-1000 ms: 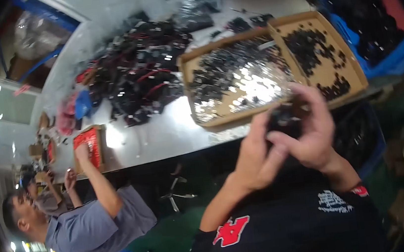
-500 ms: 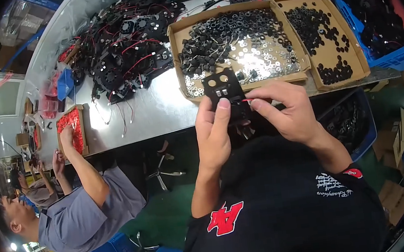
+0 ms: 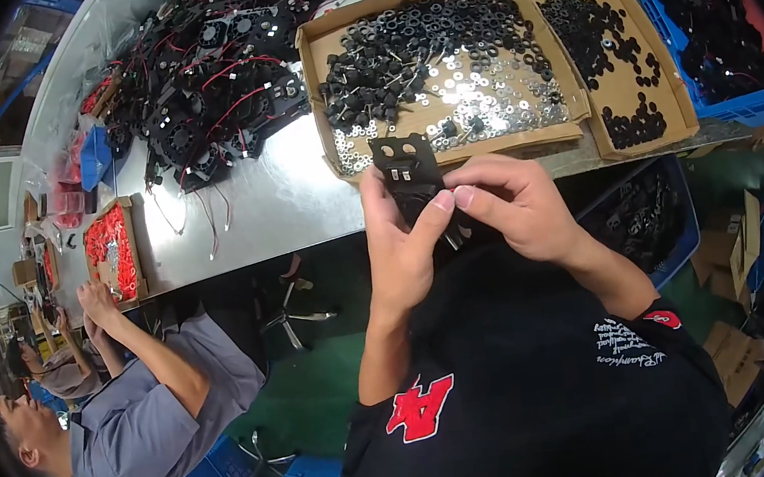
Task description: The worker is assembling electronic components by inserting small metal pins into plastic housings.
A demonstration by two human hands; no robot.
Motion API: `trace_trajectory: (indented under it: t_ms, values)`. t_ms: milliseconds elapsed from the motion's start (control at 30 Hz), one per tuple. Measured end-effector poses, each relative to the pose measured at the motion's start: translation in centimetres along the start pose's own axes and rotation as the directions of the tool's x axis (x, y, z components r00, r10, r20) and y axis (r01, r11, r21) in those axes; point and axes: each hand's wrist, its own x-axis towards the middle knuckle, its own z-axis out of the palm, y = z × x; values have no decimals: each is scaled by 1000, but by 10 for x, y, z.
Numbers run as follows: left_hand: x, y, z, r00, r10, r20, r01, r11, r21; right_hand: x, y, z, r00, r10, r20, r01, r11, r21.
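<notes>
A black plastic part (image 3: 413, 175) with two round holes and small silvery pieces on its face is held in front of me, just off the bench edge. My left hand (image 3: 403, 253) is closed around its left side, the thumb lying across it. My right hand (image 3: 522, 206) is pinched at its right edge, and both thumb tips nearly meet there. Whether a wire lies between the right fingertips is hidden. Behind the part stands a cardboard tray (image 3: 568, 134) of black rings, silvery washers and black pieces with metal pins.
A second cardboard tray (image 3: 685, 124) with small black rings adjoins it. Black fan assemblies (image 3: 198, 109) with red wires are heaped at left. A blue crate (image 3: 759, 111) stands far right. At left, a co-worker (image 3: 153, 420) works by a box of red pieces (image 3: 119, 245).
My right hand has shifted left against the part, and the red wire that showed at its fingertips is out of sight. The co-worker's hand has come out of the red box.
</notes>
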Motion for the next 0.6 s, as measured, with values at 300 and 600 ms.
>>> trace_trajectory:
  t_ms: [300, 600]
  values:
    - [-2, 11, -1, 991, -93, 96, 94, 996, -5, 5, 0, -9, 966, 259, 4, -254, 945, 206]
    - [-7, -3, 9, 984, -161, -72, 174, 954, 244, -4, -5, -14, 955, 253, 156, -285, 928, 238]
